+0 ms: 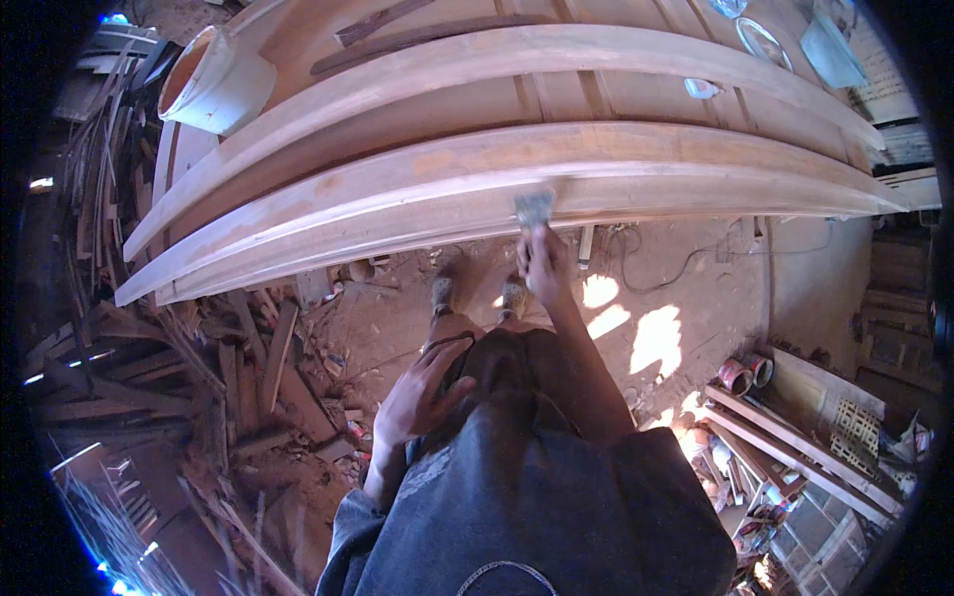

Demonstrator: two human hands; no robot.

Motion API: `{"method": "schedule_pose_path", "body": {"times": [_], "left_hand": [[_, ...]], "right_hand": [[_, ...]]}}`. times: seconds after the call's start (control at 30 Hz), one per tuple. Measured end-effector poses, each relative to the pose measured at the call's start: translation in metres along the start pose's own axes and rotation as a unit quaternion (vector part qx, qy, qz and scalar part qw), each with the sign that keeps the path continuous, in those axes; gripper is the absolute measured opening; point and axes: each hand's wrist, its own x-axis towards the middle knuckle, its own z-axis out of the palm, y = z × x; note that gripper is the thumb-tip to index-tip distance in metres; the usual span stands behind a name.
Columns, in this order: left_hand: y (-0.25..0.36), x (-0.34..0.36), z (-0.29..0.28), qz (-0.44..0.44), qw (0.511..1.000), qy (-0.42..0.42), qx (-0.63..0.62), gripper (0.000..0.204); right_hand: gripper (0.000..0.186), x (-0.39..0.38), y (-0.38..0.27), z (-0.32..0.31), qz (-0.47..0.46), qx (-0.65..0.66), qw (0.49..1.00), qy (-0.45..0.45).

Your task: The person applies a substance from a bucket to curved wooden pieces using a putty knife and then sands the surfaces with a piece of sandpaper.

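Observation:
My right hand (543, 262) is closed around the handle of a putty knife (534, 207) with a wide greyish blade. The blade meets the near face of a long pale wooden board (417, 216) by the front edge of the workbench. Orange-brown patches mark the upper side of a long wooden plank (467, 156) just behind it. Fingers stretched out, my left hand (425, 392) lies against my thigh and holds nothing.
Another long plank (477, 58) lies farther back, near a white bucket (221, 84) at the left and a small white bottle (702, 88). Scrap wood (268, 368) is heaped at the lower left. A dark cable (661, 286) runs along the floor; stacked boards (795, 447) sit at the right.

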Motion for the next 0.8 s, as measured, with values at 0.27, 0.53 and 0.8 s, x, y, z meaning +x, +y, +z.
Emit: {"method": "schedule_pose_path", "body": {"times": [0.27,0.53,0.8], "left_hand": [[0.007,0.0,-0.003,-0.009,0.998,0.032,-0.047,0.044],[-0.011,0.007,0.009,0.04,0.993,0.04,-0.108,0.039],[-0.027,0.015,0.011,0.058,0.976,0.045,-0.206,0.043]], "right_hand": [[0.043,-0.008,0.059,-0.015,0.011,-0.145,0.985,0.096],[0.049,-0.02,-0.09,-0.102,0.077,-0.523,0.849,-0.018],[0.053,0.061,-0.21,-0.069,0.065,-0.701,0.69,-0.168]]}}
